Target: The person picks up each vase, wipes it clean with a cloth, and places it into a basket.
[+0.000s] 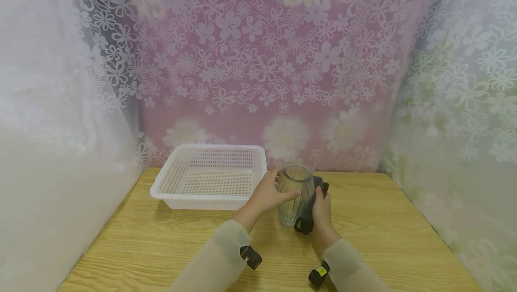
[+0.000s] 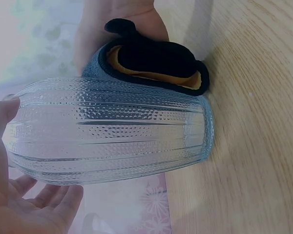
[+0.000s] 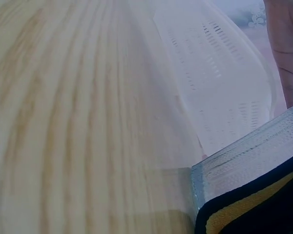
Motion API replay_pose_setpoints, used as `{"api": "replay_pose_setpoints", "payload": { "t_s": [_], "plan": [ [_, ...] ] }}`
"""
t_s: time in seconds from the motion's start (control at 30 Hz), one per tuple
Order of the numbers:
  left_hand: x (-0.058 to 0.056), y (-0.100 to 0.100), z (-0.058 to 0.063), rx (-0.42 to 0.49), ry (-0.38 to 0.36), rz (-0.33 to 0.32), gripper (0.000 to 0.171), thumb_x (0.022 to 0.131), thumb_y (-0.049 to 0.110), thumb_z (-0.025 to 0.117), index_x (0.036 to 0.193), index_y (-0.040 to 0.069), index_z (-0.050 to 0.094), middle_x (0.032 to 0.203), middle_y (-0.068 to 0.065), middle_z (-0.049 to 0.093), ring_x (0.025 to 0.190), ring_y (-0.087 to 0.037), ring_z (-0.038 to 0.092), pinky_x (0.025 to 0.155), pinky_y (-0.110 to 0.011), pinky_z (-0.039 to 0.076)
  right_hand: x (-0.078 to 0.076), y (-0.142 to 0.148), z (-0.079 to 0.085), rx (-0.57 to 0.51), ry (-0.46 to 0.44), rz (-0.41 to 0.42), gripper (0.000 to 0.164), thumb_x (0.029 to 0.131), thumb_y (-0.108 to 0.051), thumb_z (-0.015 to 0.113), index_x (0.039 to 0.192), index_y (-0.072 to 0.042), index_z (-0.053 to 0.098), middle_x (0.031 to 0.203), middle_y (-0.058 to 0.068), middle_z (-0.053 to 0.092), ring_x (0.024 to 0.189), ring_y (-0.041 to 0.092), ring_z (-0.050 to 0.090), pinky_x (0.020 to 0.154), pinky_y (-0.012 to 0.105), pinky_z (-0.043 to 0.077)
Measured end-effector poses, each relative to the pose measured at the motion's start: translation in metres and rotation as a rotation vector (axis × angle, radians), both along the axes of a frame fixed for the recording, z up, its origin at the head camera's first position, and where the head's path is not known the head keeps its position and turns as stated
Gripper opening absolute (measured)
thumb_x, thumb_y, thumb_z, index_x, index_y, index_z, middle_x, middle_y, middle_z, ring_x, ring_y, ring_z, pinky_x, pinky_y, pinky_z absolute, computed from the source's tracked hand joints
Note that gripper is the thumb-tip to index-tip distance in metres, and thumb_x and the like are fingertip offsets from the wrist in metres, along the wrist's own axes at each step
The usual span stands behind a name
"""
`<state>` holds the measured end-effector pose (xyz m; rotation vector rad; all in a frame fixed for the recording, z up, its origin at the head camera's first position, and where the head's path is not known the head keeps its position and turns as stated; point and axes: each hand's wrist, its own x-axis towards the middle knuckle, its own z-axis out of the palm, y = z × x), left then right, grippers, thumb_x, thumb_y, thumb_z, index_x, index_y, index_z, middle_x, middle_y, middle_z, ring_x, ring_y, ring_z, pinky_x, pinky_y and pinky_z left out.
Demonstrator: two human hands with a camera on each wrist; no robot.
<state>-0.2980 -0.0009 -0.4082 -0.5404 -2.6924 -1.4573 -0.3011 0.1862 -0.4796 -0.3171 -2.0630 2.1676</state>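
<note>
A clear ribbed glass vase (image 1: 287,209) stands upright in front of me, its round mouth at the top. My left hand (image 1: 267,197) holds it near the mouth, thumb on the near side and fingers around the far side. My right hand (image 1: 322,211) grips a folded dark grey cloth (image 2: 151,61) against the vase's right side. Black edging, a small loop and an orange inner face show on the cloth in the left wrist view. In the right wrist view only the vase's lower part and the cloth's edge appear. Whether the base touches the table cannot be told.
Left of the vase, a white perforated plastic basket (image 1: 202,197) rests on the wood-grain table (image 1: 161,247), close to my left hand. Flower-patterned sheeting (image 1: 258,58) hangs behind the table and along both sides.
</note>
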Motion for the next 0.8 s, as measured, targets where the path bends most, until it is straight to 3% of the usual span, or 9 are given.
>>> {"api": "replay_pose_setpoints", "payload": {
  "t_s": [0.13,0.37,0.67,0.8],
  "plan": [
    [0.001,0.0,0.0,0.004,-0.004,-0.006,0.093,0.084,0.056,0.076,0.156,0.015,0.034,0.149,-0.01,0.044,0.131,-0.03,0.049,0.101,-0.05,0.048,0.001,0.003,0.004,0.004,0.034,-0.02,0.073,0.106,-0.054,0.023,0.157,-0.004,0.009,0.154,0.024,0.025,0.142,0.041,0.028,0.119,0.053,0.02],
    [0.001,-0.001,0.0,0.009,-0.003,-0.008,0.095,0.082,0.059,0.076,0.156,0.015,0.034,0.148,-0.01,0.045,0.131,-0.03,0.049,0.102,-0.049,0.047,0.002,0.006,0.018,0.051,0.14,-0.093,0.068,0.107,-0.051,0.025,0.156,-0.004,0.015,0.15,0.022,0.031,0.134,0.035,0.037,0.113,0.048,0.03],
    [0.001,-0.001,-0.001,0.006,0.008,-0.007,0.096,0.082,0.06,0.076,0.156,0.015,0.035,0.148,-0.01,0.045,0.131,-0.03,0.049,0.101,-0.049,0.047,0.014,0.003,0.039,0.139,0.276,-0.13,0.068,0.107,-0.05,0.028,0.154,-0.002,0.018,0.146,0.023,0.032,0.132,0.037,0.037,0.112,0.05,0.031],
    [0.0,-0.001,-0.001,-0.001,0.007,-0.005,0.096,0.081,0.061,0.075,0.156,0.016,0.034,0.148,-0.009,0.045,0.131,-0.029,0.049,0.101,-0.048,0.047,0.017,0.001,0.045,0.198,0.359,-0.167,0.062,0.108,-0.048,0.032,0.146,0.0,0.026,0.131,0.021,0.041,0.112,0.031,0.047,0.095,0.038,0.041]
  ]
}}
